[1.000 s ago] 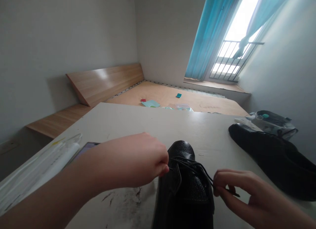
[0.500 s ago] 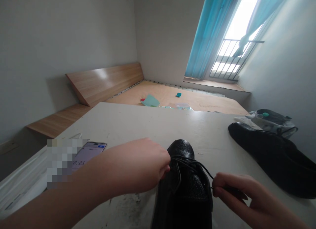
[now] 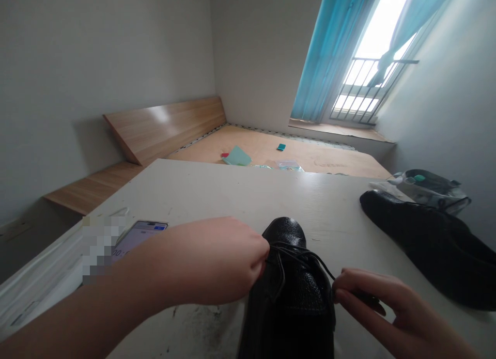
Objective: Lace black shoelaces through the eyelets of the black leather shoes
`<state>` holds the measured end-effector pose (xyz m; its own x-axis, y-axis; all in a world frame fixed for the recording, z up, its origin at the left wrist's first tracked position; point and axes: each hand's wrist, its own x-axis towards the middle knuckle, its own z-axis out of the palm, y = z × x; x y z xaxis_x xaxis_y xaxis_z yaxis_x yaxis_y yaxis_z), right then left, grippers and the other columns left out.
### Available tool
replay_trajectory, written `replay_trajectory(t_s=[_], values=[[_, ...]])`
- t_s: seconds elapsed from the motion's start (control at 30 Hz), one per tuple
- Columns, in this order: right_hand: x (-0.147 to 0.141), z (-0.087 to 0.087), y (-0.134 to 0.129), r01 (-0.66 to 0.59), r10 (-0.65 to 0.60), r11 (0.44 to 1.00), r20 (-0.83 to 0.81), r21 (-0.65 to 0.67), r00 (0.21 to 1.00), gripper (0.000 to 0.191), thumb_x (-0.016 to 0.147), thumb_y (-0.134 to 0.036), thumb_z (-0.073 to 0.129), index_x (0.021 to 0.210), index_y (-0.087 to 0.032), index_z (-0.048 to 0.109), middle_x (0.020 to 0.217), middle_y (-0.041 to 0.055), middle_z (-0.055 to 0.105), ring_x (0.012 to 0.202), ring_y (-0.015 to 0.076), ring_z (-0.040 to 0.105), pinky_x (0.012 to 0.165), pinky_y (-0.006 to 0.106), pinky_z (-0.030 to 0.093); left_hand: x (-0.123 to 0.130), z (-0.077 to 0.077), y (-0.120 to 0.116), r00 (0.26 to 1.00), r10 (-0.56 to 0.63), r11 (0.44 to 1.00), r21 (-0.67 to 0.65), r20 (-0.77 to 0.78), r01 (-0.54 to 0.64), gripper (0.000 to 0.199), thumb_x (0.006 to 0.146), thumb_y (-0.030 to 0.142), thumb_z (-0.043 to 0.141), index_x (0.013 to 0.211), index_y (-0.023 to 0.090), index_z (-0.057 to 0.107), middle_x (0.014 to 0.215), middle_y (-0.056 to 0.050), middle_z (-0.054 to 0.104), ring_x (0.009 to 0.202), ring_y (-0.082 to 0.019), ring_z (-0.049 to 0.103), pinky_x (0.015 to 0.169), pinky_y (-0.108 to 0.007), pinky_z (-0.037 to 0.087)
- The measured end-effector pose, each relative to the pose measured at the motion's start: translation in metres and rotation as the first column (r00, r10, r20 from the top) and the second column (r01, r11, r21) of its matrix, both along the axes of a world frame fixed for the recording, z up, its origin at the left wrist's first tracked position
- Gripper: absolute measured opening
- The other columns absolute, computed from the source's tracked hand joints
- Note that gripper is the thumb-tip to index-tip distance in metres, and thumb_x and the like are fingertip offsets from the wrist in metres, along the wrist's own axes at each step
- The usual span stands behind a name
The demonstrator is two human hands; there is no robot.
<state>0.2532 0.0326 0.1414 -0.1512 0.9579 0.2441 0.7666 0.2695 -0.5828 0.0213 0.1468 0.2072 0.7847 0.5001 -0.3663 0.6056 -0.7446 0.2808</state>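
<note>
A black leather shoe [image 3: 294, 292] lies on the white table with its toe pointing away from me. A thin black shoelace [image 3: 323, 264] crosses over its upper and runs out to the right. My right hand [image 3: 372, 297], beside the shoe, pinches that lace between thumb and fingers. On the shoe's left side my left hand [image 3: 248, 261] is closed, its back turned towards me. The lace reaches its curled fingers near the toe, though the grip itself is partly hidden.
A second black shoe [image 3: 430, 245] rests at the right, near a clear plastic bag [image 3: 437, 193]. A phone [image 3: 137, 237] lies at the left beside white plastic wrapping [image 3: 50, 281]. Beyond the table [image 3: 217, 188] is a bed [image 3: 251, 137] with small packets on it.
Both hands keep nearly the same position at the shoe. My left hand has turned slightly, and its fingertips show less. The view has shifted a little.
</note>
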Motion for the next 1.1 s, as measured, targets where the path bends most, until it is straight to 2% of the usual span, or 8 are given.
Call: replay_trajectory(t_s=[0.17,0.33,0.53,0.7,0.8,0.87,1.0,1.1], values=[[-0.005,0.002,0.000,0.019,-0.019,1.000,-0.002,0.015,1.000,0.028,0.088,-0.034,0.052,0.066,-0.025,0.066,0.058,-0.0003,0.067,0.047,0.0138,0.059,0.037,0.018,0.046,0.001,0.001,0.001,1.000,0.008,1.000,0.010,-0.025,-0.008,0.025,0.085,0.026,0.039,0.072,0.024,0.060,0.066,0.002,0.065,0.054,-0.014,0.053,0.047,-0.026,0.032],[-0.006,0.001,-0.003,0.035,-0.034,0.999,0.013,-0.037,0.999,0.024,0.087,-0.032,0.055,0.067,-0.023,0.067,0.067,0.0005,0.070,0.056,0.0143,0.065,0.040,0.015,0.048,0.003,-0.002,0.002,1.000,-0.003,1.000,0.011,-0.028,0.004,0.021,0.082,0.024,0.042,0.066,0.021,0.056,0.063,0.002,0.063,0.052,-0.014,0.051,0.046,-0.026,0.031],[-0.005,-0.001,-0.004,-0.013,0.016,0.995,0.035,-0.095,0.999,0.023,0.090,-0.031,0.053,0.074,-0.023,0.067,0.066,-0.0005,0.067,0.059,0.0139,0.065,0.051,0.015,0.053,0.002,0.001,0.001,0.999,0.026,1.000,-0.004,-0.040,-0.027,0.017,0.079,0.018,0.046,0.072,0.022,0.061,0.067,0.001,0.066,0.056,-0.015,0.055,0.049,-0.026,0.033],[-0.004,-0.003,-0.004,-0.011,0.015,0.998,0.068,-0.060,0.998,0.022,0.091,-0.031,0.051,0.080,-0.023,0.068,0.071,0.0007,0.069,0.063,0.0151,0.067,0.054,0.016,0.055,0.000,0.001,0.001,0.999,0.025,0.999,-0.023,-0.025,-0.026,0.017,0.080,0.019,0.047,0.074,0.022,0.063,0.070,0.000,0.067,0.059,-0.016,0.056,0.051,-0.027,0.034],[-0.003,-0.005,-0.005,-0.017,0.017,1.000,0.123,-0.004,0.992,0.019,0.092,-0.030,0.052,0.083,-0.025,0.068,0.072,-0.0010,0.069,0.064,0.0137,0.067,0.057,0.016,0.055,0.000,-0.001,0.002,1.000,0.020,0.999,-0.042,-0.018,-0.021,0.019,0.081,0.019,0.046,0.078,0.023,0.065,0.073,-0.001,0.068,0.062,-0.017,0.057,0.054,-0.027,0.035],[-0.002,-0.007,-0.006,-0.028,0.013,0.996,0.172,0.081,0.985,0.017,0.093,-0.028,0.052,0.087,-0.026,0.068,0.074,-0.0014,0.068,0.064,0.0132,0.067,0.058,0.017,0.055,0.000,-0.002,0.003,1.000,0.021,0.999,-0.044,-0.023,-0.022,0.020,0.081,0.020,0.046,0.079,0.023,0.066,0.074,-0.002,0.068,0.064,-0.017,0.058,0.055,-0.027,0.035],[-0.001,-0.011,-0.008,-0.075,-0.010,0.955,0.284,0.286,0.959,0.016,0.094,-0.028,0.051,0.096,-0.025,0.067,0.077,0.0011,0.069,0.067,0.0154,0.068,0.057,0.022,0.054,-0.002,-0.001,0.003,0.999,0.033,0.998,-0.049,-0.024,-0.034,0.020,0.082,0.021,0.046,0.079,0.025,0.065,0.077,0.000,0.069,0.066,-0.018,0.058,0.056,-0.027,0.036],[-0.002,-0.013,-0.010,-0.093,-0.022,0.932,0.312,0.350,0.950,0.019,0.095,-0.027,0.048,0.096,-0.023,0.067,0.078,0.0026,0.069,0.067,0.0161,0.068,0.057,0.023,0.054,-0.003,0.000,0.003,0.999,0.036,0.997,-0.063,-0.021,-0.037,0.019,0.083,0.022,0.046,0.080,0.026,0.065,0.078,0.001,0.069,0.067,-0.018,0.059,0.058,-0.027,0.037]])
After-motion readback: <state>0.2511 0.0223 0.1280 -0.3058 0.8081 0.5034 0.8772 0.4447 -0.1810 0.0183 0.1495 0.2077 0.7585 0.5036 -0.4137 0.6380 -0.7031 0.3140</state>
